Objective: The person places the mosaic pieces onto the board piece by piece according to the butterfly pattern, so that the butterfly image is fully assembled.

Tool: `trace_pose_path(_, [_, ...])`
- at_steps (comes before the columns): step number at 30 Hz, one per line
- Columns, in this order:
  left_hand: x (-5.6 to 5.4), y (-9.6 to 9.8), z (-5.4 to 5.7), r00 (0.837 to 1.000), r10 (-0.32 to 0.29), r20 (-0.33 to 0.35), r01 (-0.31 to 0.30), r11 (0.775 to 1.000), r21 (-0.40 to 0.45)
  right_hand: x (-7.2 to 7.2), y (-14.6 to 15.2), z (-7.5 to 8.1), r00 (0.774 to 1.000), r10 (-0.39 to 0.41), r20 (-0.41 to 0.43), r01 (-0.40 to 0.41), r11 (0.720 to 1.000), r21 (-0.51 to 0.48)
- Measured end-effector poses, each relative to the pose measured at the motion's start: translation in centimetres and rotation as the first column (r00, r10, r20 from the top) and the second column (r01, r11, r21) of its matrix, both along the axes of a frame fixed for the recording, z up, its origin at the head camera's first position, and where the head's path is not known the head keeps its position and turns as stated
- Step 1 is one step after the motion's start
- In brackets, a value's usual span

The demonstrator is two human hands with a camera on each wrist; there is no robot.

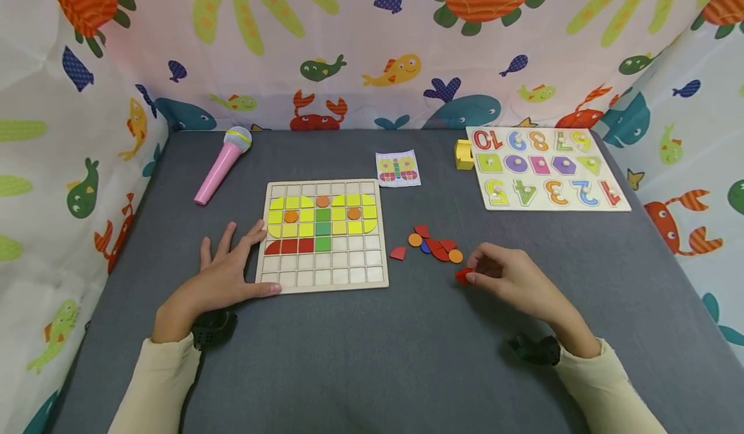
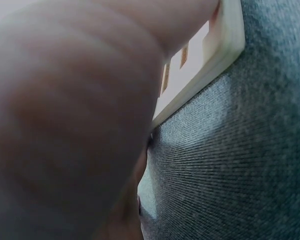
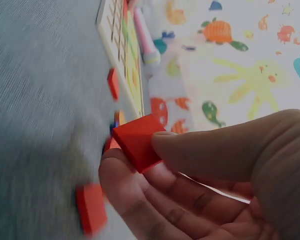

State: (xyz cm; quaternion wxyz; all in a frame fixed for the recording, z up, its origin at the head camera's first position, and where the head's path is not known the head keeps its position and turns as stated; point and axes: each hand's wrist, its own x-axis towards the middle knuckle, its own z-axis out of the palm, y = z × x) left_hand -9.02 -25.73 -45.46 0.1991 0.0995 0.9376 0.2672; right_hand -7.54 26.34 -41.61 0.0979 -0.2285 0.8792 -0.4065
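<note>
A wooden grid board (image 1: pixel 356 272) lies at the middle left, partly filled with yellow tiles, orange discs, green squares and a short row of red tiles. My left hand (image 1: pixel 223 276) rests at its left edge, fingers spread, thumb on the near left corner. In the right wrist view my right hand (image 3: pixel 190 175) pinches a flat red square tile (image 3: pixel 140 142) between thumb and fingers. Another red tile (image 3: pixel 91 209) lies on the cloth close to those fingers. Left of the right hand, a loose group holds red pieces (image 1: pixel 438 253), orange discs (image 1: pixel 414 239) and a blue piece (image 1: pixel 425 247).
Behind the board lies a small pattern card (image 1: pixel 398 168). A pink toy microphone (image 1: pixel 223 166) is at the back left. At the back right, a number and shape puzzle board (image 1: pixel 549 169) sits beside a yellow block (image 1: pixel 464 155). Printed curtains (image 1: pixel 360 104) enclose the table.
</note>
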Motion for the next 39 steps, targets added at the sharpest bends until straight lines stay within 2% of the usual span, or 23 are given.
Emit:
trace_pose_path(10, [0.1,0.0,-0.2,1.000,0.002,-0.003,-0.002,1.000,0.015,-2.6,-5.2,-0.8,0.994,0.068,0.089,-0.060,0.994,-0.091])
trace_pose_path(19, [0.1,-0.1,-0.2,1.000,0.003,-0.019,-0.002,1.000,0.020,-5.2,-9.9,-0.5,0.982,0.167,0.086,-0.154,0.978,-0.138])
trace_pose_path(24, [0.2,0.0,-0.3,1.000,0.003,-0.025,-0.003,0.999,0.032,-6.5,-12.1,-0.1,0.982,0.165,0.088,-0.150,0.976,-0.159])
trace_pose_path(30, [0.1,0.0,-0.1,1.000,0.005,-0.029,-0.005,0.999,0.033,-7.5,-14.6,0.1,0.987,0.147,0.071,-0.131,0.973,-0.192])
trace_pose_path(39, [-0.2,-0.3,-0.2,1.000,0.011,-0.011,-0.010,1.000,0.017,-8.4,-17.4,-0.6,0.987,0.156,0.028,-0.152,0.981,-0.118])
